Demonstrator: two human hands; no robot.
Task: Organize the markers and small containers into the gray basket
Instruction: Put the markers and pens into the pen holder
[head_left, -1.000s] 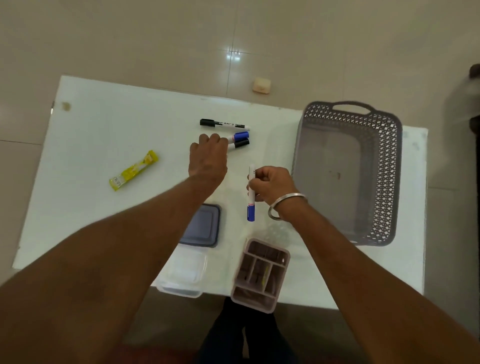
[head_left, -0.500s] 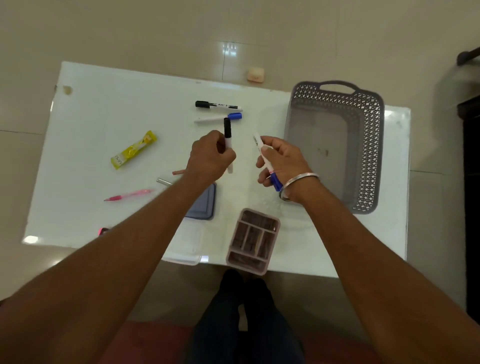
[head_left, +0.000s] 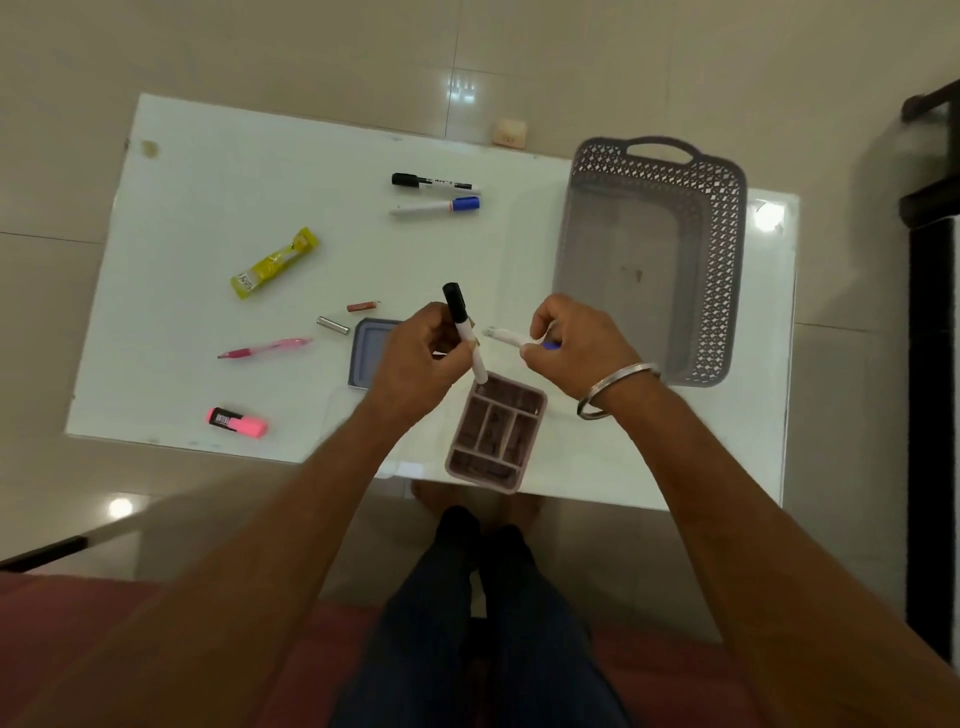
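The black-capped marker (head_left: 464, 327) is being gripped in the left hand (head_left: 415, 358), tilting cap-up, its white end hanging over the far rim of the divided tray (head_left: 496, 434) at the worktop's (head_left: 208, 208) near edge. Beside it the right hand (head_left: 571, 343) is pinching a blue-capped marker (head_left: 506, 336), pointing it left. A pink highlighter (head_left: 237, 421) is lying near left, a pink pen (head_left: 265, 348) and a yellow packet (head_left: 274, 263) beyond. Farther out two more markers, the far black one (head_left: 434, 183) and the far blue one (head_left: 435, 206), are lying side by side. The gray basket (head_left: 727, 260) is standing at right.
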